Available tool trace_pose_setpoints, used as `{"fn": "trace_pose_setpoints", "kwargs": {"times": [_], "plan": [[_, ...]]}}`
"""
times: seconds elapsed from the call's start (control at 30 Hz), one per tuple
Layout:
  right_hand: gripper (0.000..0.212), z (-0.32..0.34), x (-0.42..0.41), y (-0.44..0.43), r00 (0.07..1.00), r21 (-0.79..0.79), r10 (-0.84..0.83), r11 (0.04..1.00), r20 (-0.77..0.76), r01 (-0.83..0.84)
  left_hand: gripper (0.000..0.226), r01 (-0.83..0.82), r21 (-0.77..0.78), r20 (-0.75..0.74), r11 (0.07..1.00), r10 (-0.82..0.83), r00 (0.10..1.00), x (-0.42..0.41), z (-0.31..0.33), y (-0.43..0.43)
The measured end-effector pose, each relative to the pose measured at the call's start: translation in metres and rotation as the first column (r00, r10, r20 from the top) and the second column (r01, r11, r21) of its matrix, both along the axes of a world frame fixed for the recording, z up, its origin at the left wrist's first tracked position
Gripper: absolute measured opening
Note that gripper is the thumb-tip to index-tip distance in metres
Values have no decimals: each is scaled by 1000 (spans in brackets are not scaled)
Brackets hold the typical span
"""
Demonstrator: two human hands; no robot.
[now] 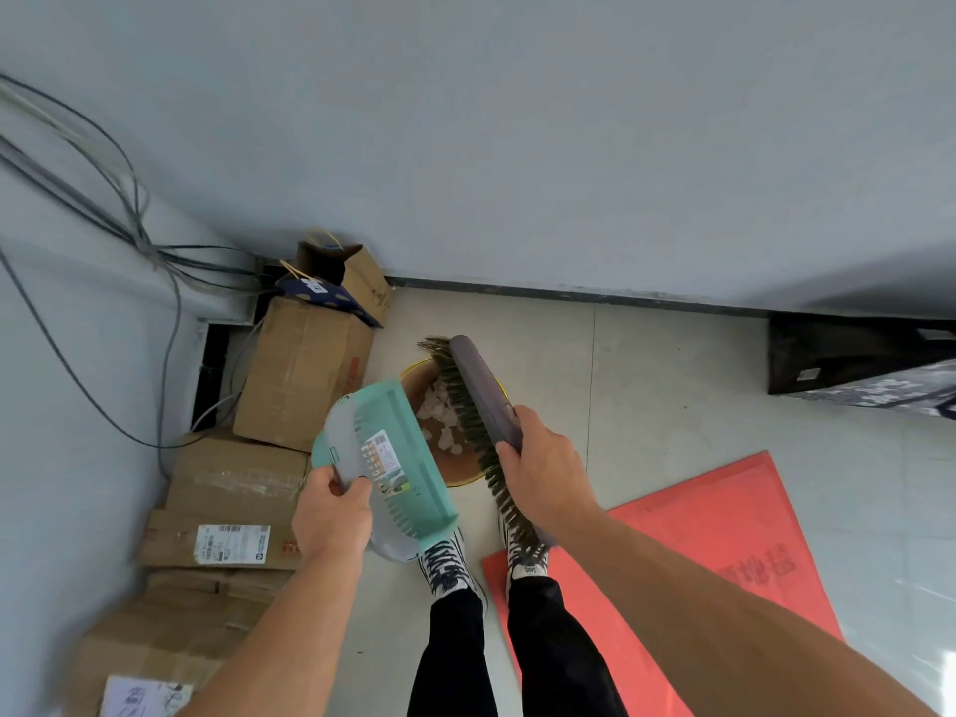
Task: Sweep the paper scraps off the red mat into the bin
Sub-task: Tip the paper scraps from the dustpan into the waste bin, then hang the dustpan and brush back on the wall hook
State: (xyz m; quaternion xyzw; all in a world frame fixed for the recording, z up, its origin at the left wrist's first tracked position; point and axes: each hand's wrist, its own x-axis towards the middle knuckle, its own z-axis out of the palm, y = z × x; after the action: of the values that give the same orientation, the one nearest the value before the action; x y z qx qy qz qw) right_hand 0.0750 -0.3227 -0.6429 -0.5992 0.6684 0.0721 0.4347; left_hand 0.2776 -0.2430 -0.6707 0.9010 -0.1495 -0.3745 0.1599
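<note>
In the head view, the left hand (331, 514) is clenched around the grip of a teal dustpan (385, 460), which is tilted up on edge with its label facing the camera, at about 9 o'clock from the bin (468, 476). The right hand (543, 465) grasps the grey back of a long hand brush (483, 406), bristles turned toward the dustpan, the brush lying across the bin's opening from 12 o'clock down to 5 o'clock. The bin, brown inside with a yellow rim, stands on the tiled floor just ahead of the person's shoes (447, 564); white paper scraps (439, 411) lie in a heap inside it, seen between dustpan and brush. The red mat (724, 551) lies flat on the floor at 4 o'clock from the bin, its near corner under the right shoe. Cardboard boxes (300, 375) are stacked against the wall at 9 o'clock, with grey cables (103, 199) hanging above them.
</note>
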Motion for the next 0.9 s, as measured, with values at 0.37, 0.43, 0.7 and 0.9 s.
{"fn": "trace_pose_setpoints", "kwargs": {"times": [0.37,0.43,0.7,0.9], "plan": [[38,111,-17,-10,971,-90,-202,973,130,215,6,312,-124,76,942,-305,949,1,135,-40],[38,139,-16,-11,969,-115,-201,969,147,218,5,356,-143,99,923,-345,933,-1,163,-46],[40,242,-14,-9,927,-211,-270,921,259,327,7,358,-308,134,881,-333,933,-8,280,-63],[44,326,-35,-10,912,-346,-237,869,335,353,7,569,-379,117,730,-572,812,11,380,-75]]}}
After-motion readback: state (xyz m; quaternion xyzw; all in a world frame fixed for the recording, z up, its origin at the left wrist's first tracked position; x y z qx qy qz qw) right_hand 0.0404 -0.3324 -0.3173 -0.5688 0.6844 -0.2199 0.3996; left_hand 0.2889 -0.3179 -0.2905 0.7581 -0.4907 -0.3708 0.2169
